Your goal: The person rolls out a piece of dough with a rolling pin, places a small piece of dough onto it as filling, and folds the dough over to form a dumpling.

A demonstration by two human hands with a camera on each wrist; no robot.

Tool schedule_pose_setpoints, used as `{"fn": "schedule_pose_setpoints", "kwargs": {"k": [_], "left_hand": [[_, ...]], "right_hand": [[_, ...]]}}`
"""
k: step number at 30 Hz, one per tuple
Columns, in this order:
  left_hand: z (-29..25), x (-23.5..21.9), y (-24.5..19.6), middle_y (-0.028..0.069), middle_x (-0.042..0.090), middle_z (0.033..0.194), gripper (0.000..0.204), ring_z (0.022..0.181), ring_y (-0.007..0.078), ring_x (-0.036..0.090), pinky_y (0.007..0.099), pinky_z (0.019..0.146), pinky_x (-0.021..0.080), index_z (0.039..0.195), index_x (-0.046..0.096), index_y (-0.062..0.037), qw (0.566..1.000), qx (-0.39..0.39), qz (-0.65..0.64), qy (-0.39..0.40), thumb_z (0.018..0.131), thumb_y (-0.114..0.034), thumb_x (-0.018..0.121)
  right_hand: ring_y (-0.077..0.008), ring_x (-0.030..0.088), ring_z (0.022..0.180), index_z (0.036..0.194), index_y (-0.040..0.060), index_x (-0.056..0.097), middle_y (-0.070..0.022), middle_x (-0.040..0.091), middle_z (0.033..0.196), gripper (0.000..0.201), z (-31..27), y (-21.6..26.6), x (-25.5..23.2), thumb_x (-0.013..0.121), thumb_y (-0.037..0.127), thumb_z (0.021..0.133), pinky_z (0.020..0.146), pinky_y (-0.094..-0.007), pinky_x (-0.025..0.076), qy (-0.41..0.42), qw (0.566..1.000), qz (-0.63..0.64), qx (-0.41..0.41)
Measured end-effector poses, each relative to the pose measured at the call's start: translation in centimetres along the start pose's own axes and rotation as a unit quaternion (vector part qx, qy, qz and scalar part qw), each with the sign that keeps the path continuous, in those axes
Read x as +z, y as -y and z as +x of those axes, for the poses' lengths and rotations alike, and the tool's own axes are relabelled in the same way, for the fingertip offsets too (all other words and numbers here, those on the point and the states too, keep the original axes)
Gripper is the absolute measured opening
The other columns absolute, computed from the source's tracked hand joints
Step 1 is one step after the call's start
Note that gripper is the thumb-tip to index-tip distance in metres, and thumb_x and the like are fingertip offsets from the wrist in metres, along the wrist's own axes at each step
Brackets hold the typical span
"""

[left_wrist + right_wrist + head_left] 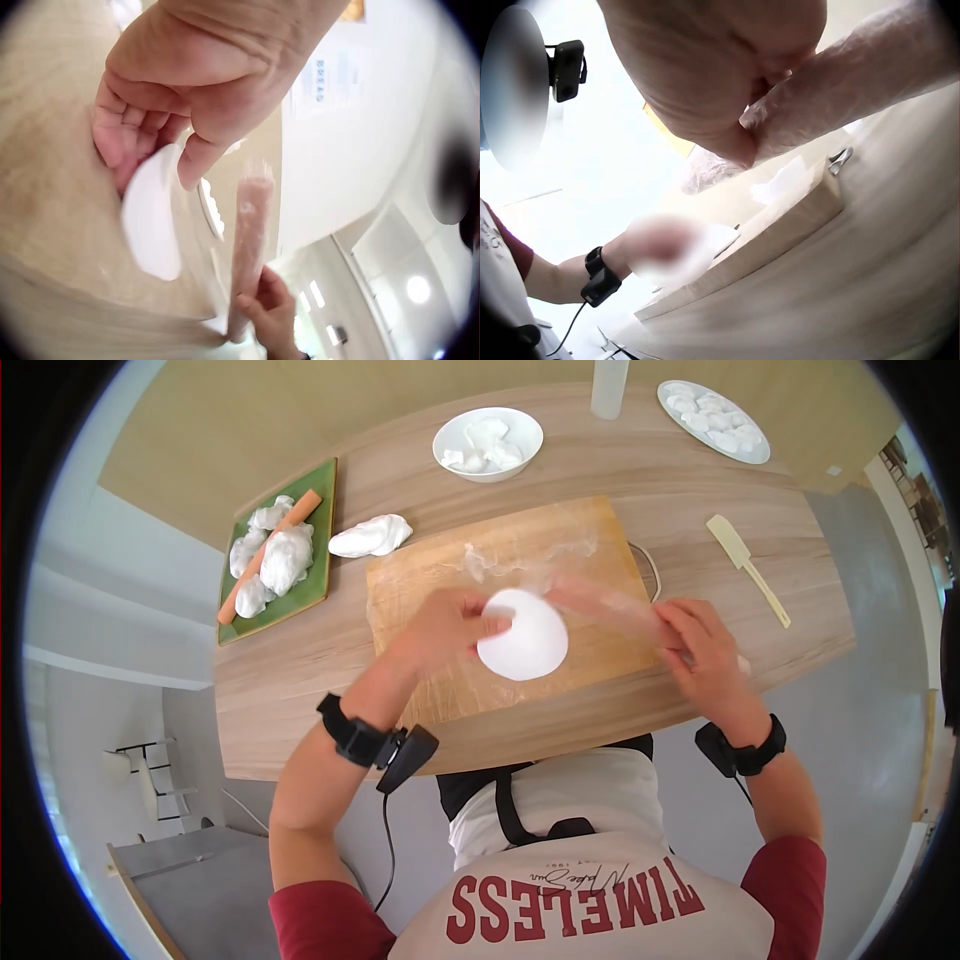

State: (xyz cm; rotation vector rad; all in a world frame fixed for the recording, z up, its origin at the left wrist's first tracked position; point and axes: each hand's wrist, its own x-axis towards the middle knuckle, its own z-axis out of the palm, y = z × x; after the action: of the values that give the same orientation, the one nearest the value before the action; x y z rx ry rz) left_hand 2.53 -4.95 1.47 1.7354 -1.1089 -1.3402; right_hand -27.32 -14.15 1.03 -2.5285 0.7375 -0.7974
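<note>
A thin white round of dough (532, 645) is pinched at its left edge by my left hand (448, 630), over the floured wooden board (450, 685). In the left wrist view the dough round (152, 225) stands tilted, with thumb and fingers at its upper end. My right hand (705, 655) grips one end of a floured rolling pin (605, 603), blurred in the head view. Its far end points toward the dough. Seen from the right wrist, the pin (855, 75) is raised above the board, with fingers curled round it.
Left of the board are a lump of white dough (371, 536) and a green tray (318, 550) with wrapped lumps and an orange-brown stick (300, 510). Behind stand a white bowl (445, 455), a pale cylinder (609, 388) and a plate (760, 452) of white pieces. A cream spatula (745, 560) lies right.
</note>
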Motion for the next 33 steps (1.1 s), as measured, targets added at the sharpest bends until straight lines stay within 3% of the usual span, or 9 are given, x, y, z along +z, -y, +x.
{"fn": "schedule_pose_setpoints", "kwargs": {"k": [3, 5, 6, 8, 12, 15, 17, 23, 33], "left_hand": [[-1.0, 0.2, 0.5, 0.0091, 0.065, 0.084, 0.026, 0.073, 0.0178, 0.061, 0.0277, 0.062, 0.047, 0.102, 0.063, 0.0016, 0.989, 0.044, 0.135, -0.031, 0.086, -0.019, 0.059], [-1.3, 0.7, 0.0, 0.0155, 0.062, 0.104, 0.035, 0.091, 0.0286, 0.061, 0.0345, 0.079, 0.048, 0.115, 0.058, -0.0016, 0.914, 0.172, 0.285, -0.233, 0.087, -0.023, 0.056], [-1.3, 1.3, -0.1, 0.0155, 0.062, 0.104, 0.035, 0.091, 0.0286, 0.061, 0.0345, 0.079, 0.048, 0.115, 0.058, -0.0016, 0.914, 0.173, 0.284, -0.233, 0.087, -0.023, 0.056], [-1.4, 3.2, -0.1, 0.0166, 0.045, 0.13, 0.045, 0.121, 0.0315, 0.042, 0.0423, 0.098, 0.035, 0.13, 0.046, -0.008, 0.834, 0.331, 0.401, -0.187, 0.089, -0.027, 0.052], [-0.2, 5.7, 1.5, 0.0168, 0.034, 0.139, 0.05, 0.13, 0.0329, 0.027, 0.0497, 0.106, 0.021, 0.133, 0.038, -0.008, 0.817, 0.316, 0.471, -0.109, 0.087, -0.018, 0.053], [1.9, 5.2, 1.2, 0.0165, 0.034, 0.139, 0.049, 0.133, 0.0323, 0.024, 0.0536, 0.107, 0.017, 0.134, 0.037, -0.0089, 0.79, 0.307, 0.514, -0.128, 0.089, -0.025, 0.048], [4.7, 4.0, 0.7, 0.015, 0.034, 0.14, 0.052, 0.132, 0.0316, 0.027, 0.0537, 0.106, 0.018, 0.135, 0.038, -0.0102, 0.752, 0.312, 0.545, -0.201, 0.091, -0.036, 0.044], [7.9, 2.4, 0.0, 0.0157, 0.038, 0.136, 0.052, 0.13, 0.0306, 0.03, 0.0526, 0.106, 0.02, 0.135, 0.037, -0.0093, 0.799, 0.275, 0.491, -0.21, 0.09, -0.034, 0.046], [-4.7, 6.7, 3.3, 0.0163, 0.027, 0.144, 0.064, 0.133, 0.0348, 0.024, 0.0529, 0.106, 0.018, 0.138, 0.031, -0.0058, 0.831, 0.321, 0.442, -0.103, 0.087, -0.037, 0.051]], "right_hand": [[-0.0314, 0.054, 0.095, 0.111, 0.001, 0.054, -0.0136, 0.054, 0.105, 0.044, 1.0, 0.8, 1.6, 0.064, -0.001, 0.068, 0.078, -0.0376, 0.047, 0.037, 0.998, -0.012, -0.048], [-0.0314, 0.054, 0.095, 0.11, 0.0018, 0.055, -0.0134, 0.054, 0.105, 0.044, 1.3, 1.2, 2.6, 0.065, 0.002, 0.068, 0.078, -0.0378, 0.047, 0.061, 0.995, -0.027, -0.078], [-0.0316, 0.053, 0.096, 0.111, 0.0013, 0.054, -0.0141, 0.054, 0.106, 0.044, 1.4, 1.2, 3.3, 0.065, 0.003, 0.068, 0.08, -0.0379, 0.046, 0.074, 0.991, -0.024, -0.105], [-0.0319, 0.053, 0.097, 0.111, 0.0008, 0.053, -0.0148, 0.053, 0.107, 0.044, 1.5, 1.7, 3.9, 0.064, 0.004, 0.068, 0.081, -0.0379, 0.045, 0.085, 0.988, -0.022, -0.13], [-0.0359, 0.046, 0.109, 0.116, -0.0026, 0.049, -0.02, 0.049, 0.117, 0.048, 1.8, 3.0, 3.5, 0.061, 0.02, 0.075, 0.091, -0.0462, 0.037, 0.097, 0.984, -0.086, -0.125], [-0.0371, 0.041, 0.116, 0.12, -0.0029, 0.047, -0.0217, 0.046, 0.123, 0.053, 3.4, 1.5, 4.9, 0.055, 0.031, 0.08, 0.095, -0.0524, 0.031, 0.092, 0.978, -0.146, -0.117], [-0.0371, 0.039, 0.119, 0.121, -0.0021, 0.047, -0.0216, 0.045, 0.126, 0.054, 5.8, -0.6, 6.1, 0.052, 0.036, 0.083, 0.096, -0.0549, 0.029, 0.069, 0.977, -0.168, -0.116], [-0.0344, 0.039, 0.12, 0.125, 0.0009, 0.045, -0.0175, 0.044, 0.13, 0.054, 8.4, -2.9, 7.2, 0.048, 0.039, 0.088, 0.096, -0.0556, 0.029, 0.058, 0.967, -0.233, -0.086], [-0.0324, 0.04, 0.122, 0.124, 0.0012, 0.046, -0.0167, 0.046, 0.127, 0.057, -1.6, 5.3, 3.7, 0.059, 0.033, 0.078, 0.096, -0.0543, 0.031, 0.131, 0.974, -0.145, -0.112]]}}
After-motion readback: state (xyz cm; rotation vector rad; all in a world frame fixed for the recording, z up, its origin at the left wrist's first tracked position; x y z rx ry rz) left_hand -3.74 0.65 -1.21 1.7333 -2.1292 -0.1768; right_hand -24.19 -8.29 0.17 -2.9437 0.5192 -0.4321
